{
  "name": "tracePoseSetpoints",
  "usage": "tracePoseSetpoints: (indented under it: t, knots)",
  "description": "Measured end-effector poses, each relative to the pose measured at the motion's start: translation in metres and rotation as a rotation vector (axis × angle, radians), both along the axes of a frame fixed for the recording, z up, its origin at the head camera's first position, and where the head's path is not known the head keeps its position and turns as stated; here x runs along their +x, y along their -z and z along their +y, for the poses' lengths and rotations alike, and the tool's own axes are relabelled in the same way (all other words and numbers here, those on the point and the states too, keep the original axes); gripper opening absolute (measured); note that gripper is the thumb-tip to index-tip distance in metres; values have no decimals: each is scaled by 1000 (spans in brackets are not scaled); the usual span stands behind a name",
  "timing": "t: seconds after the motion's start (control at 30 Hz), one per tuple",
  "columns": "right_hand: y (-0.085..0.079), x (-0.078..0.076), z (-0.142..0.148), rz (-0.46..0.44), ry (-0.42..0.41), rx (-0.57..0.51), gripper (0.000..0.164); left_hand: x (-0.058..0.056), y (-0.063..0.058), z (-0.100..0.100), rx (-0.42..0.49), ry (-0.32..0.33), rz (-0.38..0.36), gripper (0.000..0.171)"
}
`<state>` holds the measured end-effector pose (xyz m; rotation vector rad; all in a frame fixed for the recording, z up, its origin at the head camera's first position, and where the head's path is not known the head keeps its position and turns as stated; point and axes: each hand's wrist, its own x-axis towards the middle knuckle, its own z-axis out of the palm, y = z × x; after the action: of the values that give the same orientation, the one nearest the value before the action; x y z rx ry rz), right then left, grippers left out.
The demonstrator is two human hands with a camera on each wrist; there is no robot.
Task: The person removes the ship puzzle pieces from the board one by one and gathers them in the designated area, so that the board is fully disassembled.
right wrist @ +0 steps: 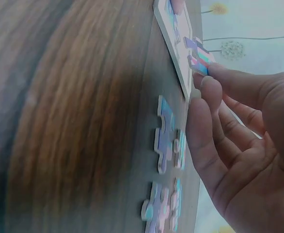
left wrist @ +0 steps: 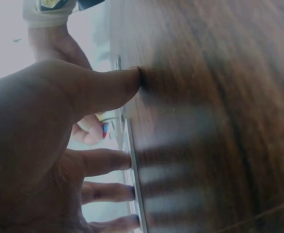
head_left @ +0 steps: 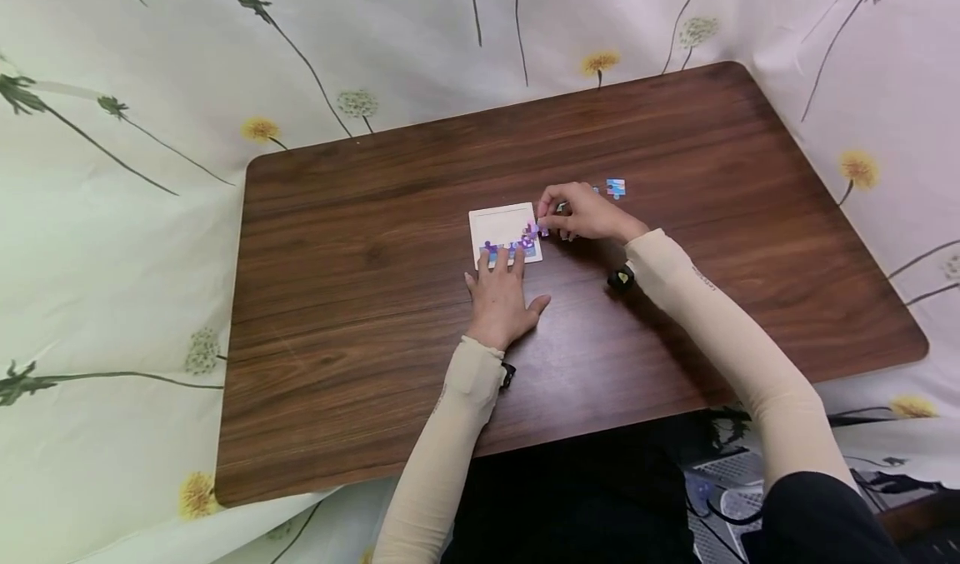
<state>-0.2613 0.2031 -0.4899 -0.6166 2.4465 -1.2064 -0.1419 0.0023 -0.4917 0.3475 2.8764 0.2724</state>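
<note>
A white square puzzle tray [head_left: 495, 219] lies on the table, with joined purple and blue jigsaw pieces [head_left: 525, 244] along its near side and right corner. My left hand [head_left: 500, 304] rests its outstretched fingers on the near edge and the pieces there, the thumb spread out to the right. Just past the tray's right edge, my right hand [head_left: 587, 212] pinches a jigsaw piece between thumb and fingers. In the right wrist view that pink, purple and teal piece [right wrist: 200, 58] is held tilted, raised beside the tray. Its other fingers curl loosely below.
Several loose jigsaw pieces lie to the right of the tray, partly hidden by the right hand; one blue piece [head_left: 616, 187] shows beyond it. A purple piece [right wrist: 164, 136] lies nearest the tray. The brown wooden table [head_left: 360, 339] meets a flower-printed curtain [head_left: 420, 56] behind.
</note>
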Motion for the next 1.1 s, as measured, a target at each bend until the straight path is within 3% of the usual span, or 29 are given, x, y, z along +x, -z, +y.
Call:
tracePoseSetpoints:
  t: [0.2, 0.53, 0.73, 1.1]
  knots:
    - [5, 1, 16, 15, 36, -45, 11, -1, 1, -5, 15, -18, 2, 91]
    - [6, 7, 73, 41, 202, -14, 14, 2, 5, 0, 47, -10, -6, 90]
    - [11, 15, 104, 8, 287, -5, 16, 4, 5, 2, 46, -1, -17, 90]
    - [13, 16, 121, -22, 368, 10, 21, 4, 4, 0, 40, -6, 3, 91]
